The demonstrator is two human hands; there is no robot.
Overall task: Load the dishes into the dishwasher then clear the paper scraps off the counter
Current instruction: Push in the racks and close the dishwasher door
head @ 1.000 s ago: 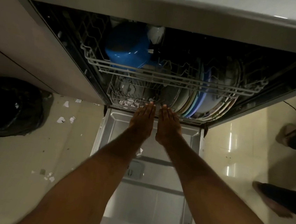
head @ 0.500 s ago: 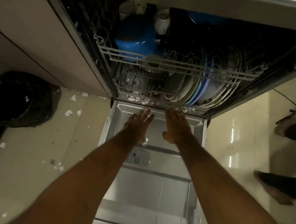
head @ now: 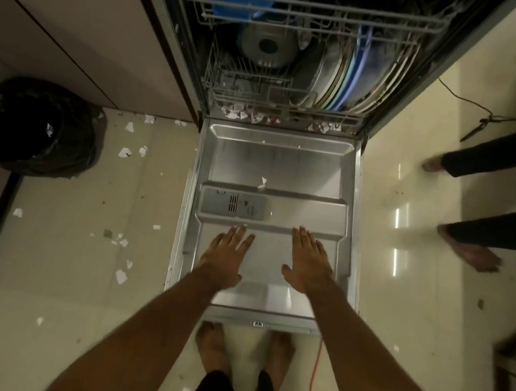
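The dishwasher door lies open at centre: stiff, probably weighty, best lifted by its 6 o'clock edge. Fragile plates stand racked at 12 o'clock. Left hand and right hand spread flat over the door, empty. Featherlight paper scraps dot the floor at 9 o'clock.

Head camera looks steeply down, close above the open dishwasher door

The pale tiled floor carries scattered paper scraps left of the open dishwasher door, a black rubbish bag beside the cabinet, and a thin orange cord. One scrap lies on the door.
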